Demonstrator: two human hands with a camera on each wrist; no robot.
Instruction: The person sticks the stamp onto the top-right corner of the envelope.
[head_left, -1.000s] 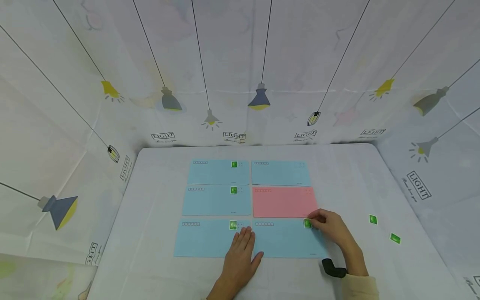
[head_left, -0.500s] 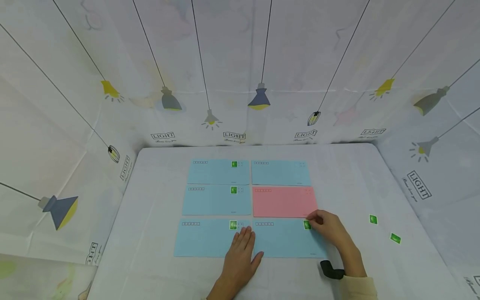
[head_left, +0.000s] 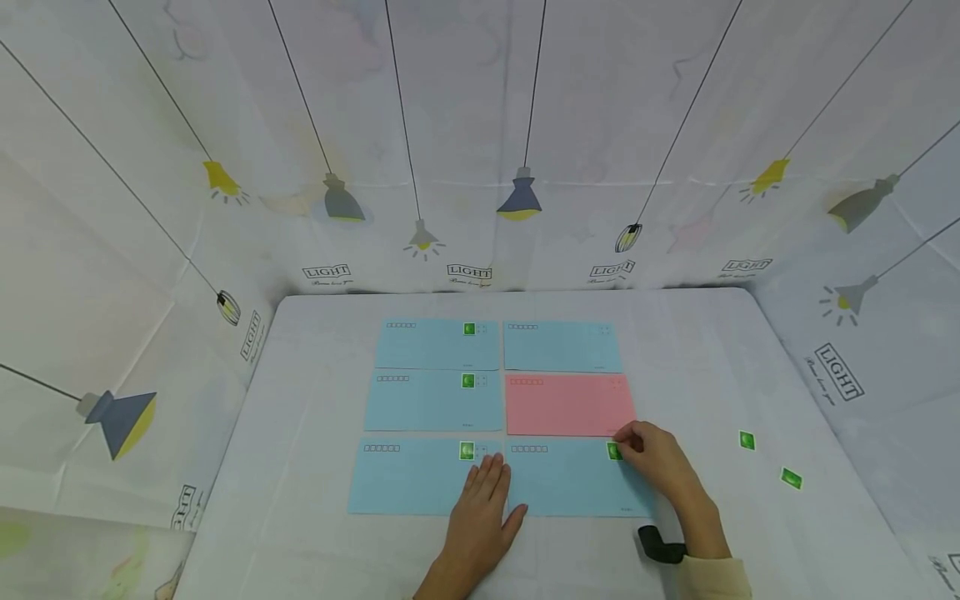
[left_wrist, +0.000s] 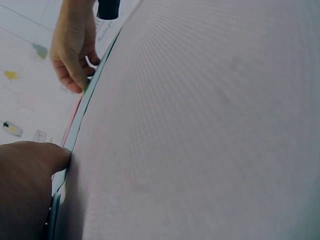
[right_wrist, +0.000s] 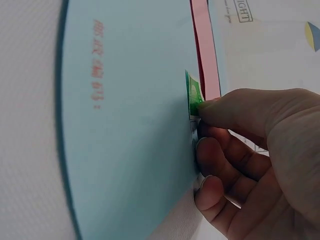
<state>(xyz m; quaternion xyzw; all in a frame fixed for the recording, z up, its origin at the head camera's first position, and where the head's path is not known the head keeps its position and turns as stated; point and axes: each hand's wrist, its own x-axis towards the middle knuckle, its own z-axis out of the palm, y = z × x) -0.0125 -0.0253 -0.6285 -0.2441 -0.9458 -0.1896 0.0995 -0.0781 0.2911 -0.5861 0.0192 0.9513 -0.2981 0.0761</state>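
Observation:
My right hand (head_left: 660, 462) pinches a green stamp (right_wrist: 194, 96) between thumb and index finger, at the upper right corner of the near right blue envelope (head_left: 577, 483). One end of the stamp stands slightly off the paper in the right wrist view; the fingers cover the rest. Flat, with fingers straight, my left hand (head_left: 480, 517) rests across the meeting edges of that envelope and the near left blue envelope (head_left: 401, 479). A green stamp (head_left: 467, 451) sits at that left envelope's upper right, just beyond the left fingertips.
Behind lie a pink envelope (head_left: 570, 406) and blue envelopes, including the middle left one (head_left: 420, 404) and far right one (head_left: 562, 350). Both farther left envelopes bear green stamps. Two loose stamps, one nearer (head_left: 791, 477) and one farther (head_left: 747, 440), lie on the white table at right.
The right hand and its stamp have shifted very slightly left and toward me along the envelope's corner. The left hand stays in place.

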